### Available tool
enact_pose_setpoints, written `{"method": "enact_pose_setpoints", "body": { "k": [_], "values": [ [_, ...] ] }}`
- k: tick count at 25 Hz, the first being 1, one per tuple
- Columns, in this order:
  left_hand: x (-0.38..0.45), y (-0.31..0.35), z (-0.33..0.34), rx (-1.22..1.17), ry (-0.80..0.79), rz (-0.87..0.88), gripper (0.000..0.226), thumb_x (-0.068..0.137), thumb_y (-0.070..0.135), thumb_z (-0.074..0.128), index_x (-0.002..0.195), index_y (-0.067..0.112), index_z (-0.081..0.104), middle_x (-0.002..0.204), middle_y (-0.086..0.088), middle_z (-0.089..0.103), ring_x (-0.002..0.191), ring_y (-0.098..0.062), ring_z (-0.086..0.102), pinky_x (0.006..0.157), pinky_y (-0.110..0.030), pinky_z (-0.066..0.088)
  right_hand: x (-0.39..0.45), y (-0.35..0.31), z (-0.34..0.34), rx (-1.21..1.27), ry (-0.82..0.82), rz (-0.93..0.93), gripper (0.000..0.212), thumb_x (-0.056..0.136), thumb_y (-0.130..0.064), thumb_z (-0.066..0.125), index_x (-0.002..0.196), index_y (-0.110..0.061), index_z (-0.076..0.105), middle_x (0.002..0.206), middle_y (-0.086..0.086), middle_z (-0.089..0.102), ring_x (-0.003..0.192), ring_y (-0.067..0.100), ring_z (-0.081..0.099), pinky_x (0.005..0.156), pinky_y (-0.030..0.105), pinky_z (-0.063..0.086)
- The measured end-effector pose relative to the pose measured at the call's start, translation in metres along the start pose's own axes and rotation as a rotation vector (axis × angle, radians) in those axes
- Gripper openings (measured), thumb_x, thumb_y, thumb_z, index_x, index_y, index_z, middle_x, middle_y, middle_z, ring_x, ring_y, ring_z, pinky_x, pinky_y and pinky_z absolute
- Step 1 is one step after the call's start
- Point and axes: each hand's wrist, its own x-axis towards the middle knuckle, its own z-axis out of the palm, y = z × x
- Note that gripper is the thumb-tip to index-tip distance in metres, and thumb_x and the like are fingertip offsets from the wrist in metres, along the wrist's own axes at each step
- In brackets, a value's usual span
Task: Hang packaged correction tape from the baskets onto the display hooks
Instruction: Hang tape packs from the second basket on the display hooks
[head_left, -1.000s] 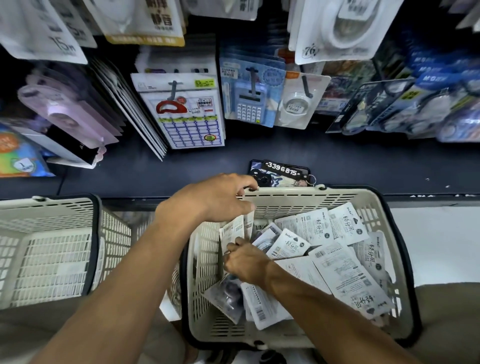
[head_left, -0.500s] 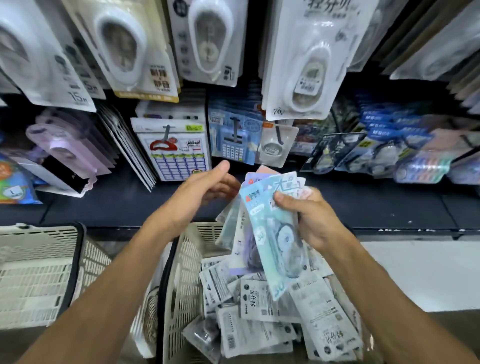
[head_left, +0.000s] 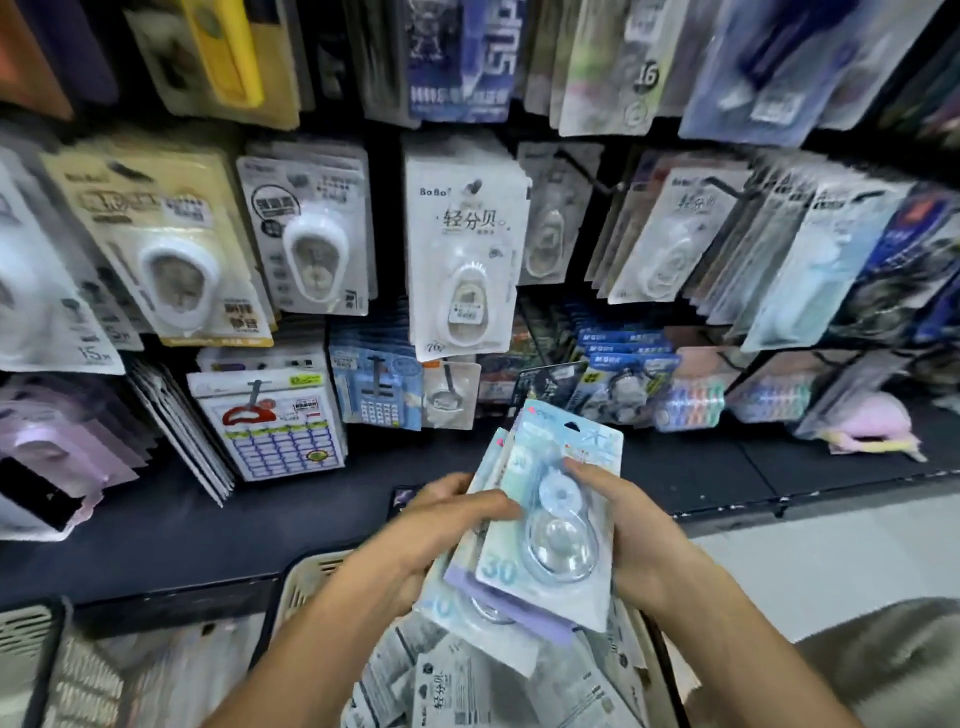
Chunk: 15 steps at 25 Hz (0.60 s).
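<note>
**A:** So how far along is this? Both hands are full: the left hand (head_left: 457, 512) and right hand (head_left: 631, 525) are curled round a fanned stack of pale blue and lilac carded correction tape packs (head_left: 545, 525), held above the cream plastic basket's (head_left: 306, 582) far rim.

**B:** Barely started, I'd say. Nothing from that stack is on a black wire display hook (head_left: 724, 187) yet, and plenty of white packs (head_left: 447, 686) are in the basket.

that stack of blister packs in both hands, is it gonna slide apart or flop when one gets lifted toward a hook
The stack of packs probably slips easily: the cards look glossy and already sit fanned and offset. Each card seems thin and light, so it may bend a little, though the clear blister likely stiffens its middle. The left hand and right hand flanking it suggest it needs steadying.
</note>
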Motion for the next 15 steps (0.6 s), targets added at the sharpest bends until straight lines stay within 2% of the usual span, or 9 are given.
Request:
{"method": "enact_pose_setpoints", "body": {
  "k": [2, 3, 5, 7, 8, 9, 11, 12, 15],
  "values": [
    [0.001, 0.009, 0.006, -0.028, 0.043, 0.017, 0.038, 0.064, 0.021, 0.083, 0.098, 0.005, 0.074, 0.076, -0.012, 0.076, 0.059, -0.023, 0.071, 0.051, -0.026, 0.054, -0.016, 0.008, 0.001, 0.023, -0.048, -0.124, 0.058, 0.080, -0.022, 0.081, 0.134, -0.011, 0.061, 0.129, 0.017, 0.068, 0.113, 0.036, 0.068, 0.080, 0.043, 0.060],
    [0.001, 0.012, 0.007, -0.053, 0.033, 0.023, 0.037, 0.068, 0.021, 0.085, 0.100, 0.003, 0.076, 0.080, -0.014, 0.077, 0.060, -0.024, 0.072, 0.049, -0.027, 0.054, -0.022, 0.011, 0.004, 0.010, -0.039, -0.184, 0.063, 0.075, -0.017, 0.085, 0.133, -0.014, 0.062, 0.129, 0.016, 0.068, 0.114, 0.036, 0.068, 0.080, 0.044, 0.060],
    [-0.008, 0.020, 0.009, -0.135, -0.129, 0.054, 0.041, 0.068, 0.020, 0.091, 0.106, 0.010, 0.079, 0.101, -0.018, 0.078, 0.080, -0.031, 0.077, 0.059, -0.035, 0.060, -0.036, 0.010, 0.011, -0.048, 0.043, -0.308, 0.049, 0.072, -0.015, 0.085, 0.119, -0.017, 0.072, 0.120, 0.016, 0.073, 0.106, 0.037, 0.072, 0.074, 0.043, 0.061],
    [-0.022, 0.029, 0.012, -0.166, -0.318, 0.094, 0.060, 0.058, 0.024, 0.099, 0.114, 0.023, 0.077, 0.122, -0.018, 0.073, 0.104, -0.035, 0.074, 0.077, -0.043, 0.062, -0.052, -0.004, 0.016, -0.061, 0.161, -0.424, 0.025, 0.069, -0.020, 0.083, 0.091, -0.012, 0.078, 0.101, 0.020, 0.076, 0.087, 0.035, 0.076, 0.062, 0.040, 0.060],
    [-0.026, 0.033, 0.013, -0.164, -0.363, 0.124, 0.069, 0.053, 0.025, 0.101, 0.117, 0.025, 0.075, 0.125, -0.017, 0.072, 0.107, -0.036, 0.072, 0.081, -0.045, 0.061, -0.059, -0.014, 0.015, -0.057, 0.215, -0.474, 0.024, 0.066, -0.024, 0.083, 0.084, -0.010, 0.075, 0.095, 0.020, 0.077, 0.078, 0.034, 0.076, 0.056, 0.038, 0.059],
    [-0.031, 0.039, 0.012, -0.149, -0.387, 0.168, 0.075, 0.051, 0.023, 0.102, 0.120, 0.025, 0.073, 0.126, -0.017, 0.071, 0.108, -0.037, 0.072, 0.081, -0.045, 0.061, -0.064, -0.026, 0.012, -0.057, 0.250, -0.518, 0.029, 0.065, -0.029, 0.082, 0.085, -0.010, 0.073, 0.093, 0.019, 0.077, 0.075, 0.033, 0.075, 0.055, 0.038, 0.059],
    [-0.040, 0.056, 0.009, -0.088, -0.406, 0.268, 0.079, 0.055, 0.015, 0.100, 0.126, 0.026, 0.067, 0.127, -0.019, 0.070, 0.108, -0.040, 0.071, 0.081, -0.047, 0.060, -0.073, -0.047, 0.009, -0.099, 0.266, -0.611, 0.045, 0.066, -0.037, 0.081, 0.101, -0.011, 0.069, 0.097, 0.013, 0.078, 0.077, 0.031, 0.075, 0.057, 0.039, 0.060],
    [-0.046, 0.065, 0.004, -0.059, -0.397, 0.309, 0.081, 0.056, 0.012, 0.098, 0.128, 0.027, 0.065, 0.127, -0.020, 0.070, 0.108, -0.043, 0.070, 0.082, -0.049, 0.060, -0.075, -0.058, 0.010, -0.143, 0.267, -0.670, 0.051, 0.066, -0.039, 0.083, 0.108, -0.014, 0.068, 0.096, 0.009, 0.078, 0.073, 0.027, 0.074, 0.053, 0.037, 0.058],
    [-0.061, 0.089, -0.017, -0.040, -0.286, 0.440, 0.091, 0.048, 0.010, 0.096, 0.131, 0.028, 0.063, 0.123, -0.019, 0.072, 0.102, -0.043, 0.073, 0.075, -0.048, 0.061, -0.073, -0.084, 0.014, -0.283, 0.296, -0.809, 0.051, 0.068, -0.048, 0.084, 0.109, -0.024, 0.067, 0.083, -0.001, 0.076, 0.053, 0.013, 0.063, 0.035, 0.024, 0.040]
  ]
}}
